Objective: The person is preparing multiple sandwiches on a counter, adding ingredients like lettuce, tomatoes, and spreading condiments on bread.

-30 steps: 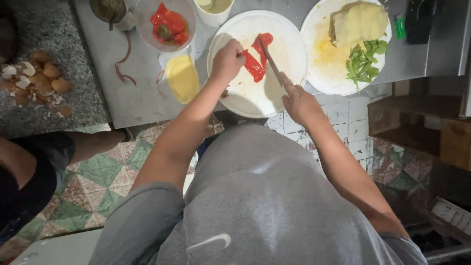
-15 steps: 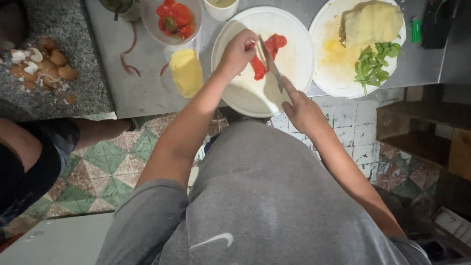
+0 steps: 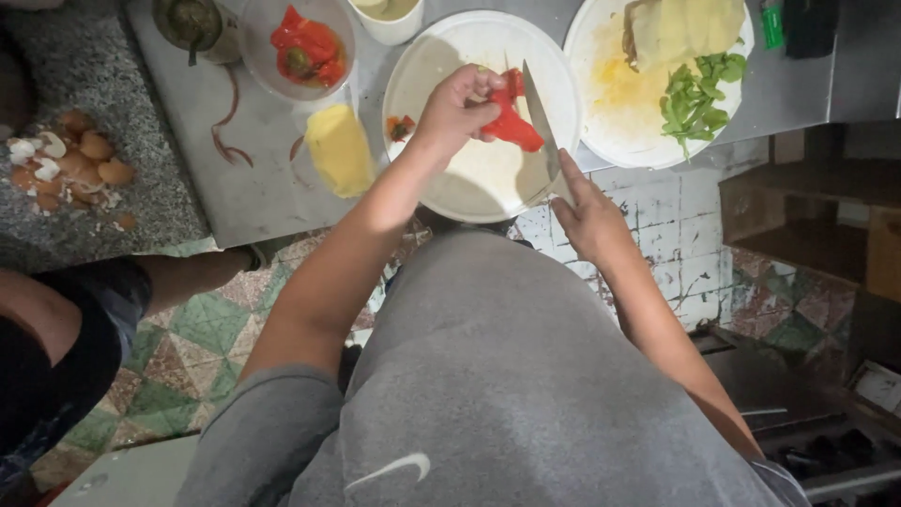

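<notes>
Red pepper (image 3: 511, 120) lifted clear of the white board (image 3: 441, 56), pinched in the left hand (image 3: 457, 105), fingers curled tight around its upper end so the loose end hangs free toward the blade. Held up like this, probably to let the knife (image 3: 541, 122) reach the inside flesh rather than press down on the board. Knife gripped in the right hand (image 3: 587, 216), fingers closed round the handle near the counter edge, blade angled up and away, its flat close beside the pepper; touching or not, hard to tell. Small scrap (image 3: 402, 126) of red and green left on the board just beside the left wrist, apparently trimmed waste kept out of the way.

Further out: yellow block (image 3: 340, 148) on the steel counter (image 3: 253, 188), just left of the board. Clear bowl (image 3: 258, 56) behind it with more red pepper pieces, within easy reach for the next one. Small cup (image 3: 387, 21) at the top edge. To the right, a plate (image 3: 610, 122) with green leaves (image 3: 699, 94) and a pale folded item (image 3: 685, 28). Far left, broken eggshells (image 3: 70, 160) on the granite slab (image 3: 141, 197), set well apart from the food. Another person's arm (image 3: 38, 310) low at the left, not involved.
</notes>
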